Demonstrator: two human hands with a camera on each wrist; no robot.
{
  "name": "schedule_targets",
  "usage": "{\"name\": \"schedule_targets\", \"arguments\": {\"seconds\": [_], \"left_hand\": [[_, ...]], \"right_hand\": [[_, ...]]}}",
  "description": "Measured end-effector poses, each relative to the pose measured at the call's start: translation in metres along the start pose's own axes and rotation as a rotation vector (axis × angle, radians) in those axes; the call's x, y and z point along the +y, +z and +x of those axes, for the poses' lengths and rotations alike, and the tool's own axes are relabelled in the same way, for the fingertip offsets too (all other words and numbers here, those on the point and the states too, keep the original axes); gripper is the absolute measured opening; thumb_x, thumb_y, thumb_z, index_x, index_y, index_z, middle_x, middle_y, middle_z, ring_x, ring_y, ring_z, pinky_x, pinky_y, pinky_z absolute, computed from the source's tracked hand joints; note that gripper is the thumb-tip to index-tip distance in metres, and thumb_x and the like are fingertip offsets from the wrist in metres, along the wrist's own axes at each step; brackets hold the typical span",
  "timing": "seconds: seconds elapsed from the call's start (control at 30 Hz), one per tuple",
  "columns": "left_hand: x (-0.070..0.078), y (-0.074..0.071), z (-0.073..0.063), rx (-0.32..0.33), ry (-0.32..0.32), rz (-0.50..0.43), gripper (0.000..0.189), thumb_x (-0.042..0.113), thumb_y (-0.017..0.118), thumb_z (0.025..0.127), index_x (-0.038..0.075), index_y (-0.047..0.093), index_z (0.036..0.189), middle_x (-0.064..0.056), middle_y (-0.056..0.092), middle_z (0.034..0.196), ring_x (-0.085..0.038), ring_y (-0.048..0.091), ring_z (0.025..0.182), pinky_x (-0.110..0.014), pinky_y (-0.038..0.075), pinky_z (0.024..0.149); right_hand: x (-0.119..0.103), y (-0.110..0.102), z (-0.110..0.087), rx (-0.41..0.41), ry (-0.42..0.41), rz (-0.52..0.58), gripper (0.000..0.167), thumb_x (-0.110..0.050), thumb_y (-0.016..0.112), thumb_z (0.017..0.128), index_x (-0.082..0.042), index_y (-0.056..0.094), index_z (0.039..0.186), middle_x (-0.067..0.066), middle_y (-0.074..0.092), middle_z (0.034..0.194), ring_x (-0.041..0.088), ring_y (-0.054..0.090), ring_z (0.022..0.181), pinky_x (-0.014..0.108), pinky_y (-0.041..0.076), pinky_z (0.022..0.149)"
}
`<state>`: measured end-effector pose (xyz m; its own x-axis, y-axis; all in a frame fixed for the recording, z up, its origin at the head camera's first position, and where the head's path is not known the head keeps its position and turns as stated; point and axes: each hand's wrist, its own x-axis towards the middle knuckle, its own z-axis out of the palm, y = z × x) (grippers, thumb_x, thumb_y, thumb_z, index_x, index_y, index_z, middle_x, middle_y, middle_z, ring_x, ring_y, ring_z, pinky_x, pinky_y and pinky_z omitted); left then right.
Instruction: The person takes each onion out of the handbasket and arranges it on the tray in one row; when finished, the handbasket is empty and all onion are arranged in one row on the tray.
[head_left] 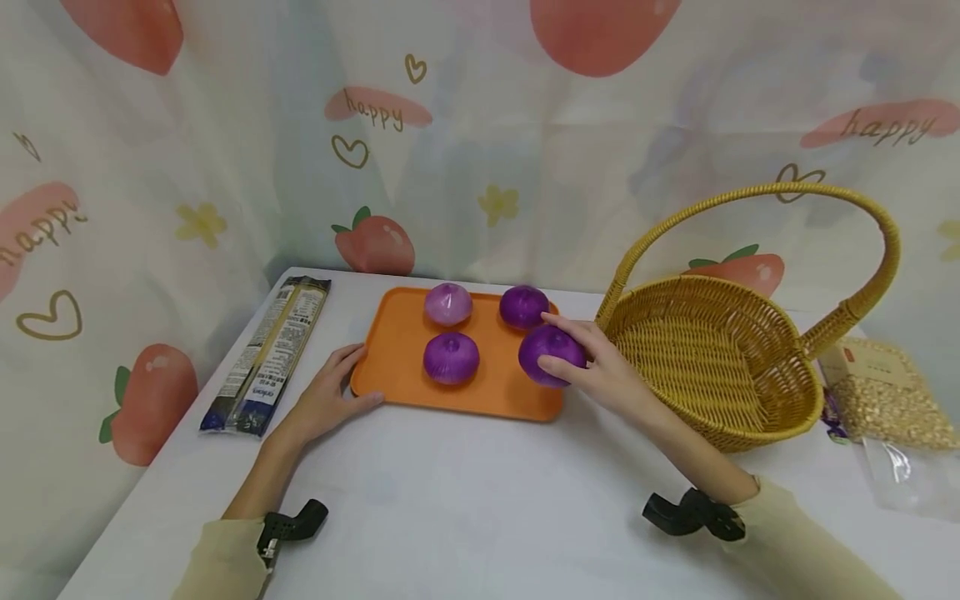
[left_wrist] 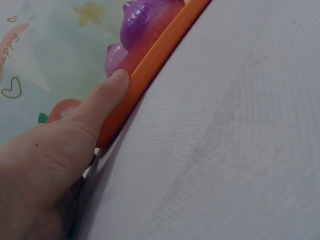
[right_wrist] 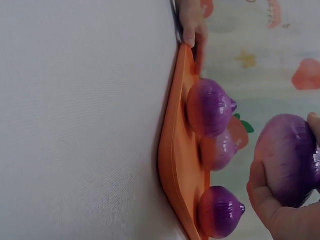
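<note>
In the head view my right hand (head_left: 603, 364) holds a purple onion (head_left: 546, 360) with thumb and fingers, over the right part of an orange tray (head_left: 397, 367). The right wrist view shows this onion (right_wrist: 285, 159) raised off the tray. My left hand (head_left: 327, 398) grips the tray's near left corner, its thumb (left_wrist: 107, 95) along the near rim and its other fingers at the left side. Three more onions sit on the tray: a dark purple one (head_left: 452, 358) at the front, a paler one (head_left: 448, 304) behind it, and another dark one (head_left: 522, 307) at the back right.
A yellow wicker basket (head_left: 686, 362) with a tall handle stands right of the tray. Beyond it lie a bag of pale grains (head_left: 885, 400) and a small purple wrapper (head_left: 832, 417). Long packets (head_left: 270, 354) lie at the left. A printed curtain (head_left: 450, 167) hangs behind the white table (head_left: 450, 500).
</note>
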<state>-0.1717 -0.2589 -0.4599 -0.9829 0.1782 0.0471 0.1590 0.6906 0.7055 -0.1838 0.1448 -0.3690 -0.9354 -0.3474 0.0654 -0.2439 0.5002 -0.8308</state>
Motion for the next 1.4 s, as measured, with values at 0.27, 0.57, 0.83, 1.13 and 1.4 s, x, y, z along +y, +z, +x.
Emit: {"name": "schedule_targets", "arguments": {"seconds": [0.27, 0.57, 0.83, 1.13, 1.4], "left_hand": [[-0.002, 0.0, 0.003, 0.005, 0.004, 0.015, 0.09, 0.05, 0.073, 0.082, 0.009, 0.032, 0.151, -0.009, 0.027, 0.157, -0.031, 0.026, 0.148, -0.05, 0.028, 0.12], [-0.003, 0.001, 0.0, 0.001, 0.007, 0.01, 0.09, 0.048, 0.074, 0.082, 0.008, 0.033, 0.151, -0.01, 0.028, 0.157, -0.031, 0.026, 0.148, -0.051, 0.027, 0.12], [-0.004, 0.0, 0.002, 0.002, -0.004, 0.008, 0.091, 0.051, 0.073, 0.081, 0.011, 0.032, 0.151, -0.007, 0.028, 0.157, -0.03, 0.026, 0.148, -0.051, 0.026, 0.12], [-0.002, 0.001, 0.0, -0.003, -0.012, 0.006, 0.091, 0.05, 0.073, 0.081, 0.01, 0.032, 0.151, -0.008, 0.028, 0.157, -0.03, 0.025, 0.148, -0.051, 0.026, 0.12], [-0.001, 0.0, 0.0, -0.007, -0.019, 0.01, 0.091, 0.05, 0.073, 0.081, 0.01, 0.032, 0.152, -0.007, 0.027, 0.158, -0.03, 0.025, 0.148, -0.051, 0.026, 0.121]], "right_hand": [[0.006, 0.01, 0.01, 0.001, -0.001, -0.038, 0.062, -0.036, 0.068, 0.09, -0.025, 0.045, 0.146, 0.018, 0.046, 0.142, 0.04, 0.048, 0.129, 0.058, 0.045, 0.105], [0.015, 0.021, 0.016, -0.028, 0.072, 0.014, 0.059, -0.037, 0.062, 0.094, -0.02, 0.041, 0.147, 0.02, 0.038, 0.15, 0.041, 0.041, 0.135, 0.06, 0.038, 0.111], [0.015, 0.027, 0.02, -0.061, 0.051, -0.019, 0.057, -0.032, 0.06, 0.095, -0.016, 0.041, 0.146, 0.024, 0.038, 0.147, 0.041, 0.04, 0.135, 0.06, 0.036, 0.112], [0.016, 0.033, 0.021, -0.063, 0.092, -0.053, 0.059, -0.038, 0.063, 0.093, -0.019, 0.042, 0.146, 0.024, 0.042, 0.138, 0.04, 0.044, 0.128, 0.059, 0.04, 0.108], [0.019, 0.036, 0.024, -0.08, 0.094, -0.114, 0.062, -0.044, 0.063, 0.092, -0.019, 0.044, 0.146, 0.023, 0.042, 0.141, 0.041, 0.045, 0.131, 0.059, 0.039, 0.109]]}}
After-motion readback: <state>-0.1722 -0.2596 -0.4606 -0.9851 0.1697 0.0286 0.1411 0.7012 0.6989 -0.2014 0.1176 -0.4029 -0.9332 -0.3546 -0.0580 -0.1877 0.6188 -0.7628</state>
